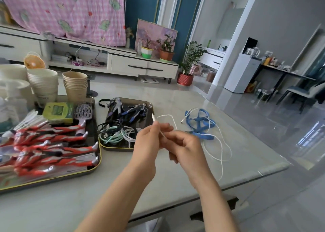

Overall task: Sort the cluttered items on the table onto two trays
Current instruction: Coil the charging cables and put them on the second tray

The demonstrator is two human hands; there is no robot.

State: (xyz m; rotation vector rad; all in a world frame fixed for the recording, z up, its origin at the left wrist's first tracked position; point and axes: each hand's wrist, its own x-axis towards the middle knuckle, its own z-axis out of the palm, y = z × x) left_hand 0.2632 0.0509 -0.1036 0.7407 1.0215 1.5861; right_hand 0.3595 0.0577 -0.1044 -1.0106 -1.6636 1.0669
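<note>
The left hand [149, 142] and right hand [184, 147] hold the thin white charging cable [166, 115], likely light, limp, best coiled from its plug end.

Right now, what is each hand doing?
Left hand: pinches the white cable near its end.
Right hand: fingers curled round the same white cable.

Just 1 view is running: a wide-angle camera worn on the person's head is looking forward and down across the table [175, 98]. It is sitting close over the left hand [146, 143] and right hand [186, 148], which are filling the lower middle, with the big tray [70, 176] and small tray [112, 148] lying to the left.
</note>
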